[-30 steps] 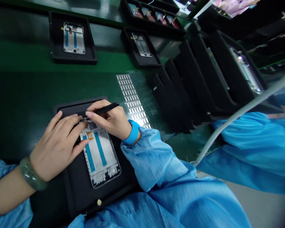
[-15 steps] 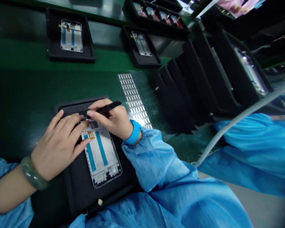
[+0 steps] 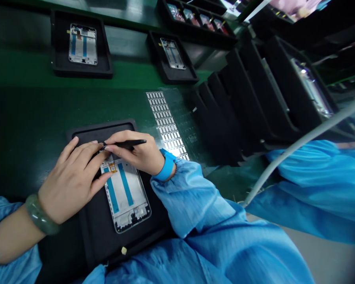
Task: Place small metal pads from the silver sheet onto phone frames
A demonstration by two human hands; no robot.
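Note:
A phone mid-frame [image 3: 124, 197] with two blue strips lies in a black foam tray [image 3: 99, 244] before me. My left hand [image 3: 73, 179] rests palm down over its upper left edge, fingers stretched out and thumb on the frame beside a small orange flex cable [image 3: 113, 168]. Pinched between the fingertips of my right hand [image 3: 143, 156] are black tweezers [image 3: 131, 143], held low and slanting over the top end of the phone. Their tip is hidden near my left fingertips, so what it touches cannot be made out.
A sheet of small silver stickers [image 3: 165, 122] lies to the right of the tray. Two trays with phone frames [image 3: 83, 45] sit farther back. Black trays [image 3: 242, 98] stand stacked at right, near a grey hose [image 3: 301, 148] and another person's blue sleeve [image 3: 310, 165].
My right hand has moved down and slightly left, and the tweezers lie flatter now. The left hand stays in place. The view has shifted slightly.

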